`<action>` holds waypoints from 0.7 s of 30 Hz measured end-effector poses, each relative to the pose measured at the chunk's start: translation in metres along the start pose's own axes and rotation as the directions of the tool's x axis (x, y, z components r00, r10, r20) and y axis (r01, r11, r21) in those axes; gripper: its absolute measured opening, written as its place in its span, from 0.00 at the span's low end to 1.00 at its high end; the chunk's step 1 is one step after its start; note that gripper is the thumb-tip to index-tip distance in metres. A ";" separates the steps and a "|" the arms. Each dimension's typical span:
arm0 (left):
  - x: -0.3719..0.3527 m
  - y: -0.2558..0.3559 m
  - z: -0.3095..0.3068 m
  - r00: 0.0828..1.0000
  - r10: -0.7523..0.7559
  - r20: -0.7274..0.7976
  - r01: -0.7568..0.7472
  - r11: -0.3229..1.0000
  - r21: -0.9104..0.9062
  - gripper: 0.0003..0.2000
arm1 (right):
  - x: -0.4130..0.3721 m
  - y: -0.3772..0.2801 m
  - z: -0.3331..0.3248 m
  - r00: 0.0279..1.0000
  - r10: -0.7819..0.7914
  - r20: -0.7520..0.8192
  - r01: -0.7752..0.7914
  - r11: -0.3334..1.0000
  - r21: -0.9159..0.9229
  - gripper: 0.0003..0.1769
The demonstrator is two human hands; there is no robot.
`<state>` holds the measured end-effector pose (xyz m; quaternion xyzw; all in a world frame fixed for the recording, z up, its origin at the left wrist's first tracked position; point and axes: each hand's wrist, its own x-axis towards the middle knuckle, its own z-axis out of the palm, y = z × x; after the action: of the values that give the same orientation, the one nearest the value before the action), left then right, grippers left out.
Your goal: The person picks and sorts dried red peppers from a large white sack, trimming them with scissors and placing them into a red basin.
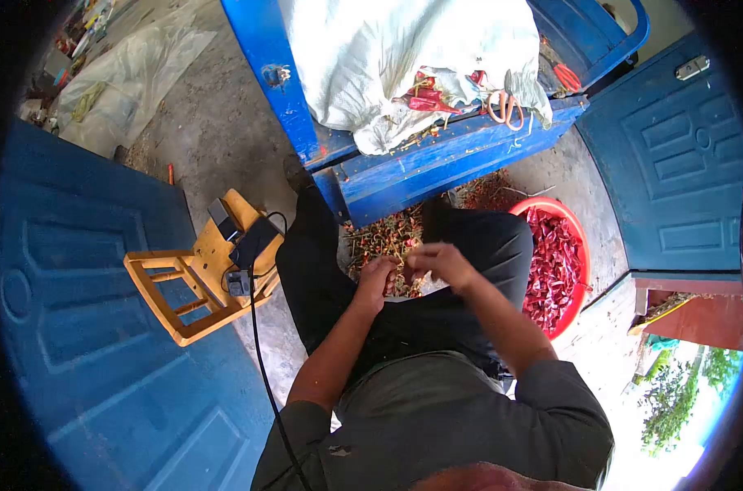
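Between my knees, my left hand is closed, its fingers pinched at something too small to make out. Close beside it, my right hand is also pinched, its fingertips almost meeting the left ones. Whatever lies between them is hidden or blurred. Under both hands a litter of chili stems and bits covers the floor. To the right of my leg stands a red basin filled with dark red dried chilies.
Ahead, a blue metal cart holds a white sack with red chilies at its mouth. Scissors with pink handles lie on its edge. On the left, a wooden chair carries black devices; a cable runs from there toward me. Blue doors flank both sides.
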<state>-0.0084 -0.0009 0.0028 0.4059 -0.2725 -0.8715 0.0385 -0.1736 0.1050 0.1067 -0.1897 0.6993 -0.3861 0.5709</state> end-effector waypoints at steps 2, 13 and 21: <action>0.007 -0.007 -0.001 1.000 0.008 0.011 -0.008 1.000 0.016 0.07 | 0.011 0.035 0.014 0.992 0.045 0.114 -0.069 0.974 0.218 0.20; 0.009 -0.005 -0.013 0.991 -0.006 -0.131 0.014 0.998 0.058 0.10 | 0.032 0.056 0.047 0.983 -0.023 0.184 -0.066 0.884 0.464 0.22; 0.029 -0.024 -0.022 0.980 0.050 -0.191 -0.052 0.999 -0.004 0.09 | 0.059 0.084 0.079 0.939 -0.050 -0.339 0.175 0.920 0.350 0.09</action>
<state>-0.0081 0.0017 -0.0401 0.4802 -0.2741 -0.8285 0.0885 -0.1004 0.0910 0.0004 -0.0519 0.6844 -0.5708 0.4506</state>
